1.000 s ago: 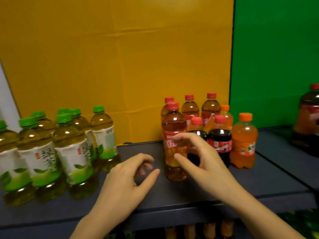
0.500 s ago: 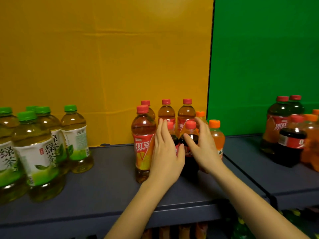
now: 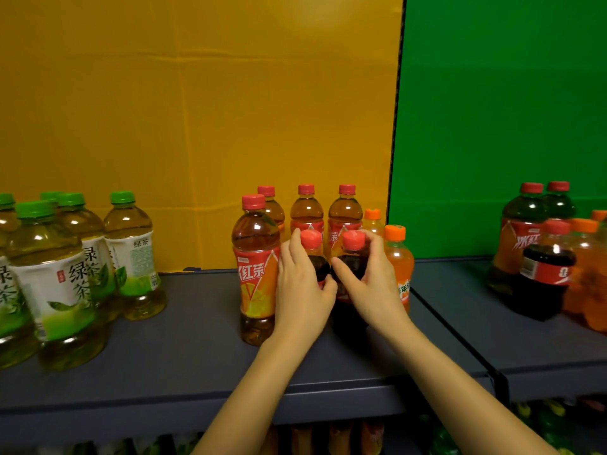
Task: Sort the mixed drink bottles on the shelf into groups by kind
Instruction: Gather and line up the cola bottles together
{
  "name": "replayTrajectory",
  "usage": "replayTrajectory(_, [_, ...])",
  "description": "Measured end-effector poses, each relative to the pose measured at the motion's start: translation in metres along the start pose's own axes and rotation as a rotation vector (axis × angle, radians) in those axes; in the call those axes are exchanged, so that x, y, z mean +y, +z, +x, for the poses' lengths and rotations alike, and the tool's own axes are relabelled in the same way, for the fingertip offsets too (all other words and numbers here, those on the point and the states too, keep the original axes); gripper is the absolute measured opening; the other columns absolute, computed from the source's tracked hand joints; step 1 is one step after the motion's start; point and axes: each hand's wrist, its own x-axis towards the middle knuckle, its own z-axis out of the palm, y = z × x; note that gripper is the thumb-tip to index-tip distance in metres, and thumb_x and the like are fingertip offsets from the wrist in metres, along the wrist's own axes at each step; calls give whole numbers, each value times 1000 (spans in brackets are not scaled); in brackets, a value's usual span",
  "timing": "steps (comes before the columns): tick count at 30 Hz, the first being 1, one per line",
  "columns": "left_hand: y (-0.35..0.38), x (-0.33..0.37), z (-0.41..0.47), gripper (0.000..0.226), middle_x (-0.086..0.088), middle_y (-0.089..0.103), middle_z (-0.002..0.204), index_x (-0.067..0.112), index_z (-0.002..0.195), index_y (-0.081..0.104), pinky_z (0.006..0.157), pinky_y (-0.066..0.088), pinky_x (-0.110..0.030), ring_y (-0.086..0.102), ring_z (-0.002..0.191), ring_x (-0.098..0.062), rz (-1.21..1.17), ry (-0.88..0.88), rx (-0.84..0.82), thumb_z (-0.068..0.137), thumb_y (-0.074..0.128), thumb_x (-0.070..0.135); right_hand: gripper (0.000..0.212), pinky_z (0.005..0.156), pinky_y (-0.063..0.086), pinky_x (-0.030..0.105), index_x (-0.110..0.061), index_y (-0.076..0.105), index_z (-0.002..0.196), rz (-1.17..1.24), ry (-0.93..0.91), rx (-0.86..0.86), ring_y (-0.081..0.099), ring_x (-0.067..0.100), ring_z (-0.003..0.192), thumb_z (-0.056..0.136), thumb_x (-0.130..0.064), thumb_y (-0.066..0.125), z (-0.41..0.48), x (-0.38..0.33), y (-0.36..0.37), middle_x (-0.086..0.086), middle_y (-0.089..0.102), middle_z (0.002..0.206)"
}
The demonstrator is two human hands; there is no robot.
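Since both stand among red tea bottles [image 3: 256, 267], the left hand [image 3: 302, 293] grips the left cola bottle [image 3: 318, 259] and the right hand [image 3: 372, 285] the right cola bottle [image 3: 354, 257], seemingly to regroup them.

left hand [image 3: 302, 293] covers label and lower body of first dark red-capped plastic cola bottle [image 3: 311, 239]; right hand [image 3: 371, 284] covers most of second dark red-capped plastic cola bottle [image 3: 353, 241]; orange plastic soda bottle [image 3: 398, 257] at 3 o'clock of right hand: label half hidden; green-capped green tea bottle [image 3: 6, 290] cut by frame edge at 9 o'clock; orange bottles [image 3: 591, 284] cut at 3 o'clock edge; lower-shelf bottles [image 3: 338, 438] at 6 o'clock too dark and blurred to identify
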Motion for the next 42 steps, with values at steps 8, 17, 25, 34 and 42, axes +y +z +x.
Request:
replayTrajectory(8, [-8,-13,-13,58,3,45,114,16,118,45,90,35,-6,43,106,-5,-174,169,31,66,73,18,21,75,44,11,-19,51,102,24,-1,84,57,3,88,85,-26,62,-21,-17,-8,-8,60,93])
replayTrajectory(17, [-17,-26,-28,38,5,55,101,20,106,50,89,36,-7,52,98,-1,-376,271,-33,74,64,38,21,81,46,16,-18,61,96,249,45,245,62,5,91,85,-34,54,-57,-32,-28,-11,66,90])
replayTrajectory(25, [-6,50,-18,31,12,66,91,29,92,57,85,48,-19,62,93,-2,-725,197,-141,65,64,43,9,70,50,15,-21,63,83,306,123,449,62,0,76,83,-29,59,-66,-45,-123,-16,66,74])
replayTrajectory(34, [103,178,-46,11,13,67,68,26,65,60,65,49,-13,61,65,-2,-1001,94,-290,57,68,25,12,65,51,19,-21,64,80,109,209,654,65,5,74,88,-26,56,-104,-18,-300,-12,69,73])
replayTrajectory(42, [209,296,-88,20,6,66,71,24,67,61,68,48,-15,62,72,-9,-1041,48,-310,55,62,40,13,71,49,31,-20,65,82,-11,300,671,65,9,77,87,-27,57,-129,28,-453,-12,68,72])
